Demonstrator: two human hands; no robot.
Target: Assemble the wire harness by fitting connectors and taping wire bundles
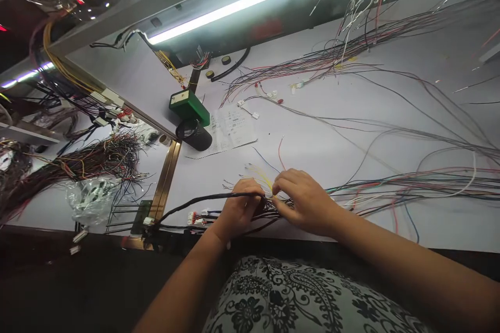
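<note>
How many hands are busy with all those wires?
2. The left hand is at the wire bundle, with a black cable running across it; the right hand is beside it, by the yellow wires. No others show.

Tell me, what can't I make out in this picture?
In the head view:
Front wires: part covered by left hand and right hand; right ends cut off by frame edge.
Sheet: print too small; left part behind cup.
Bag: contents blurred by crinkled plastic.
</note>
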